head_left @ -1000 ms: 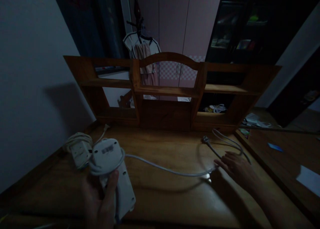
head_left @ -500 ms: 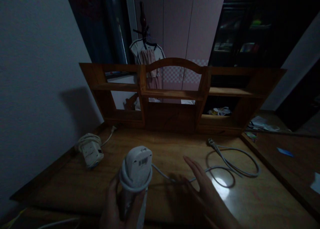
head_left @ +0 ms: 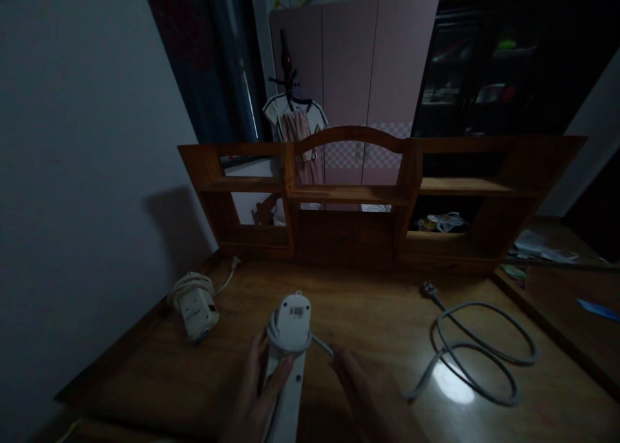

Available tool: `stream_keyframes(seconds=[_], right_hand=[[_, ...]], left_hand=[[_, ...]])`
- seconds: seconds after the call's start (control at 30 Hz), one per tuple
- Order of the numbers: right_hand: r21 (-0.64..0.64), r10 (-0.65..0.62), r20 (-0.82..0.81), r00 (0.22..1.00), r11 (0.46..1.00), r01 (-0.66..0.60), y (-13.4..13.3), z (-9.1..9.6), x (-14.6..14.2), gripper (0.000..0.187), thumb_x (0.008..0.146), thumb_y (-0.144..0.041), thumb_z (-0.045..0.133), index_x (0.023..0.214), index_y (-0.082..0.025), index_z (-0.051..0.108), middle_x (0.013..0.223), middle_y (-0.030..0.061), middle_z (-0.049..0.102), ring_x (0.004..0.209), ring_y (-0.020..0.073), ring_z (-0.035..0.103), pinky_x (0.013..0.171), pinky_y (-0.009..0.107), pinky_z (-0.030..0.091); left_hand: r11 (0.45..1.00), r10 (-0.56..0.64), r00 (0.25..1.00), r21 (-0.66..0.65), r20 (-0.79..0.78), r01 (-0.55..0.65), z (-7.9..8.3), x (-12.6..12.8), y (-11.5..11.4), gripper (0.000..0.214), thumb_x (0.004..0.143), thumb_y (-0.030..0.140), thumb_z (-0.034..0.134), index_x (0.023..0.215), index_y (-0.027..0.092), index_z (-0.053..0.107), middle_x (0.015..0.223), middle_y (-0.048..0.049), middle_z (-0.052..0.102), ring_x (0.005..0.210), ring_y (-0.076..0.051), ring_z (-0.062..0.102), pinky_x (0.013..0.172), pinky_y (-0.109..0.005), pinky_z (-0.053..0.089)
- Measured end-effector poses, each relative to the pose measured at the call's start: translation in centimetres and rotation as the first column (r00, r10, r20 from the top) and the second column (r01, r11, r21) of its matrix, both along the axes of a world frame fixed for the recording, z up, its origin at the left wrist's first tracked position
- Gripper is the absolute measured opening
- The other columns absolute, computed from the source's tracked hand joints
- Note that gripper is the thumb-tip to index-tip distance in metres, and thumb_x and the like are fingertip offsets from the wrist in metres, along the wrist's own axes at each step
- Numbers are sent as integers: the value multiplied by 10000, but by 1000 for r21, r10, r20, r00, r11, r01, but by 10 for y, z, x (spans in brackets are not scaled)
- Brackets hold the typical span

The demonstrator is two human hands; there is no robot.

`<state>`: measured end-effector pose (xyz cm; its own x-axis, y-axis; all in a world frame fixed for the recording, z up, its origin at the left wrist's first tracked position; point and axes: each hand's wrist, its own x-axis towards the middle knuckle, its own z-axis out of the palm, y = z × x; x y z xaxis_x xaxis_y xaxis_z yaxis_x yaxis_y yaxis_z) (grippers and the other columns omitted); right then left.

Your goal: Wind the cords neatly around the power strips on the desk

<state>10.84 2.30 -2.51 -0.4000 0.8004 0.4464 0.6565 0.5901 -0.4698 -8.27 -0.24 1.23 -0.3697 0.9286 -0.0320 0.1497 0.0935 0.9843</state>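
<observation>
My left hand (head_left: 264, 386) is wrapped round a white power strip (head_left: 293, 323), its thumb pressed on the back face where a label shows. A grey-white power cord (head_left: 274, 333) is wound about the strip's far end. From there the cord runs right to my right hand (head_left: 351, 372), whose fingers pinch it close beside the strip. The rest of the cord (head_left: 477, 307) lies in loose loops on the wooden desk, ending in a plug (head_left: 428, 289). The strip's near end runs out of view at the bottom.
On the left, by the wall, lies another white power strip (head_left: 197, 310) with its cord wrapped round it and its plug (head_left: 236, 262) beyond. A wooden shelf unit (head_left: 343, 194) stands along the desk's far edge. A raised wooden edge (head_left: 542, 320) borders the right side.
My right hand, earlier open above the cord, has closed on it and moved left near the strip. The power strip has tilted flatter. The looped cord has shifted, and the view has moved slightly.
</observation>
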Motion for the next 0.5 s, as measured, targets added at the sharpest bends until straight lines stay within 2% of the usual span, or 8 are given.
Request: stream_keyframes(seconds=[0.1,0.2,0.27,0.33,0.4,0.5], right_hand=[[80,-1,227,974,997,-17,2,4,15,150,933,-149,490,1050,-200,571,785,23,694,567,146,663,475,206,393],[107,23,421,907,991,-75,2,16,29,299,776,-11,606,1021,-180,583,816,20,681,570,160,655,446,239,344],[150,47,484,874,979,-135,2,29,38,334,719,29,621,979,-178,593,837,18,677,603,167,656,448,257,336],[220,57,517,854,956,-196,2,43,45,270,721,20,614,904,-178,593,805,16,665,605,169,641,456,272,334],[273,68,542,837,928,-252,1,54,51,185,751,-10,602,822,-180,578,750,16,639,585,165,610,460,286,321],[301,93,590,802,896,-325,0,64,58,143,760,-50,621,741,-179,564,701,21,606,559,165,567,441,308,257]], left_hand=[[991,-75,972,-94,224,98,-21,4,12,710,751,598,638,1331,244,432,1363,-109,552,1259,-324,521,895,-379,535],[959,-127,890,-174,438,223,-29,18,18,760,763,576,648,1382,253,348,1258,-126,620,1027,-329,675,692,-369,581],[960,-128,887,-168,443,223,-30,29,20,713,774,548,656,1363,246,393,1290,-117,605,1082,-311,653,767,-358,570],[972,-153,916,-110,371,207,-32,39,22,625,784,507,666,1308,221,477,1383,-97,540,1281,-278,508,975,-334,478],[961,-251,917,-33,311,274,-36,48,25,575,819,478,635,1298,193,496,1435,-99,490,1374,-252,390,1096,-325,351],[901,-421,876,-2,235,433,-40,62,26,605,863,461,577,1371,174,422,1463,-116,454,1375,-251,385,1127,-356,298]])
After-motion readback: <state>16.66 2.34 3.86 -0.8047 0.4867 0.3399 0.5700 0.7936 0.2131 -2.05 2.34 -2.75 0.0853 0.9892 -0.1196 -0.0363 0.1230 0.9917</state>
